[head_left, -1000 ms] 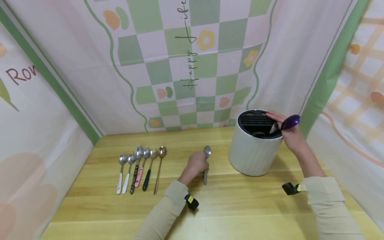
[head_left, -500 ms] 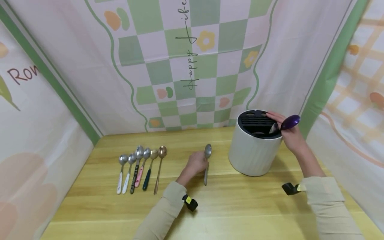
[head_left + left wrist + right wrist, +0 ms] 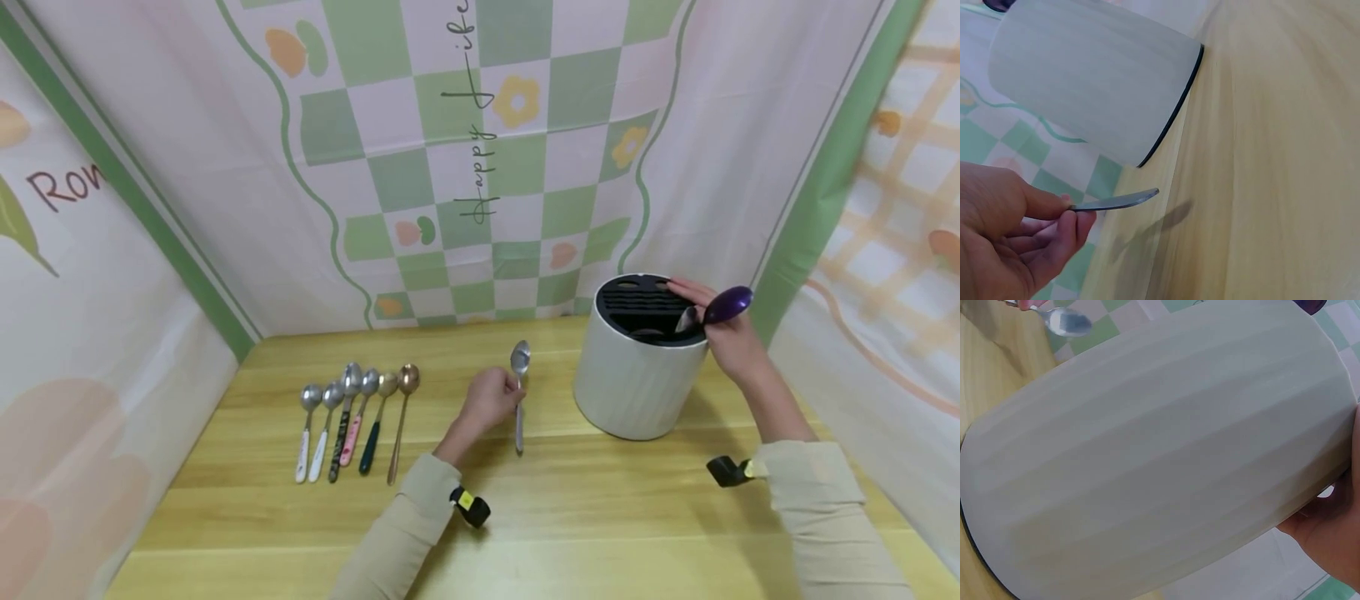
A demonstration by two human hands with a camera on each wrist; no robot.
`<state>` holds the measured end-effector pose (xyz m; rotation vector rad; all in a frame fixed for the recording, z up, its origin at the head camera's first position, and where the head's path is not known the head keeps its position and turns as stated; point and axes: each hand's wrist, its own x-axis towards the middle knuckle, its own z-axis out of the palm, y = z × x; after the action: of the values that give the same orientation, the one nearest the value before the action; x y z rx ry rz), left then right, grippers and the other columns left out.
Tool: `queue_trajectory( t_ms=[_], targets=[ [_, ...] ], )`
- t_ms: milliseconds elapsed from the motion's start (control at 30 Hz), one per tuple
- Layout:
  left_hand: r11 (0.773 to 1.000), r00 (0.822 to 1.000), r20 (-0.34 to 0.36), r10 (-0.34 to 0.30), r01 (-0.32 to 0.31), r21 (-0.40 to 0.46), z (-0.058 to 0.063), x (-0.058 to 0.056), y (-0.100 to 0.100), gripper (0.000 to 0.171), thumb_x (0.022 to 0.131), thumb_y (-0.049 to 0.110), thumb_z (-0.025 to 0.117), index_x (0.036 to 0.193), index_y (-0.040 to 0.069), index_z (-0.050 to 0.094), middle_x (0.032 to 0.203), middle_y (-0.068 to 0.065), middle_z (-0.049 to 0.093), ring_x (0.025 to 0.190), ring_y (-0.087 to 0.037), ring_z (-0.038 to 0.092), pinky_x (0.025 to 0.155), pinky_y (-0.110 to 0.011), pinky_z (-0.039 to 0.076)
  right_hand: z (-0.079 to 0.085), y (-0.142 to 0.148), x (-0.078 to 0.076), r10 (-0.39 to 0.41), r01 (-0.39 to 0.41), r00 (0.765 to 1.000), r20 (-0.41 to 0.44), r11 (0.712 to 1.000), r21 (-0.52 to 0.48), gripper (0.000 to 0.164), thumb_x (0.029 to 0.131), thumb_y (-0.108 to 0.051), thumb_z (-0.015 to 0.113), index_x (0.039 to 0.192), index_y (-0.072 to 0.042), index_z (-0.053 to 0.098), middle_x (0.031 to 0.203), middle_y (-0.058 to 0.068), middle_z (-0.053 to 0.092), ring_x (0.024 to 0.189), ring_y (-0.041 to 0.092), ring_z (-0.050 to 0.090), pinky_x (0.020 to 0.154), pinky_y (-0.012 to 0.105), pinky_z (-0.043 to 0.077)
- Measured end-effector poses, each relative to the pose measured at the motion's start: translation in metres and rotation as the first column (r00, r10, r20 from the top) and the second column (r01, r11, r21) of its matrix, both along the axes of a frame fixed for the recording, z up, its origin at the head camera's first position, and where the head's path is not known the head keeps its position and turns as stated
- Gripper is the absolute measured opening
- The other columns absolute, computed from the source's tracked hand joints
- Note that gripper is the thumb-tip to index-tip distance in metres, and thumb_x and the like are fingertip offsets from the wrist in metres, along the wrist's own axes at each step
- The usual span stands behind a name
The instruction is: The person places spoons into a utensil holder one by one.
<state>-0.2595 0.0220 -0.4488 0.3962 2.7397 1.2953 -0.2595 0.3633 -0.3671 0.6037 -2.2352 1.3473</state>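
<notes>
- Has six spoons (image 3: 355, 429) in a row left of the left hand (image 3: 487, 400).
- Pinches a silver spoon (image 3: 521, 358) by the handle in that hand, off the table (image 3: 592, 508).
- Has a white holder (image 3: 633, 387) standing between both hands.
- Touches its rim with the right hand (image 3: 737, 343), fingers straight.

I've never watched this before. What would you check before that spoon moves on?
1. Silver spoon pinched in the left hand: ok.
2. Spoon clear of the table: ok; its handle's shadow lies apart.
3. White utensil holder upright: ok.
4. Right hand against the holder: ok.
5. Spoon above the holder: not ok; it's off to one side.
6. Room inside beside the purple utensil: cannot tell.
</notes>
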Motion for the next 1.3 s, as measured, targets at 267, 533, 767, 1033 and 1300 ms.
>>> queue_trajectory(
  t_ms=[267,533,767,1033,1300],
  targets=[
    [0.997,0.999,-0.033,-0.005,0.007,0.071,0.006,0.003,0.002,0.006,0.09,0.006,0.071,0.089,0.0,0.07,0.08,-0.009,0.071,0.067,-0.018,0.07,0.056,-0.019,0.057,0.002,-0.001,0.002,-0.009,0.009,1.0,0.015,1.0,0.008,0.037,0.105,-0.007,0.039,0.136,0.005,0.055,0.135,-0.032,0.049,0.129,-0.011,0.039,0.109,0.008,0.024],
    [0.995,0.997,-0.073,-0.018,0.024,0.092,0.014,0.006,0.004,0.005,0.09,0.003,0.071,0.09,-0.001,0.069,0.084,-0.01,0.073,0.069,-0.015,0.07,0.057,-0.015,0.055,0.001,-0.001,0.002,0.0,0.0,1.0,0.012,1.0,0.002,0.037,0.105,-0.008,0.038,0.136,0.005,0.055,0.138,-0.028,0.051,0.129,-0.011,0.039,0.11,0.009,0.024],
    [0.995,0.994,-0.106,-0.022,0.031,0.093,0.018,0.007,0.006,0.004,0.089,0.002,0.071,0.091,-0.001,0.07,0.086,-0.011,0.074,0.067,-0.008,0.067,0.057,-0.013,0.055,0.001,-0.001,0.001,-0.002,0.002,1.0,-0.005,1.0,-0.003,0.036,0.105,-0.008,0.039,0.134,0.007,0.055,0.138,-0.026,0.052,0.129,-0.01,0.04,0.11,0.009,0.025],
    [0.994,0.985,-0.169,-0.044,0.06,0.091,0.027,0.01,0.009,0.005,0.09,0.002,0.071,0.09,-0.003,0.07,0.084,-0.013,0.074,0.066,-0.012,0.07,0.056,-0.013,0.054,0.0,0.0,0.001,-0.015,0.015,1.0,0.008,1.0,0.009,0.037,0.105,-0.008,0.039,0.135,0.006,0.054,0.138,-0.027,0.05,0.129,-0.012,0.039,0.11,0.009,0.024],
    [0.989,0.981,-0.186,-0.063,0.086,0.119,0.039,0.014,0.013,0.004,0.09,0.001,0.07,0.092,-0.003,0.069,0.086,-0.012,0.073,0.068,-0.008,0.069,0.059,-0.012,0.055,0.003,-0.002,0.004,-0.005,0.004,1.0,0.015,1.0,0.006,0.038,0.106,-0.01,0.038,0.136,0.005,0.054,0.139,-0.026,0.05,0.129,-0.011,0.038,0.11,0.009,0.023]
  ],
)
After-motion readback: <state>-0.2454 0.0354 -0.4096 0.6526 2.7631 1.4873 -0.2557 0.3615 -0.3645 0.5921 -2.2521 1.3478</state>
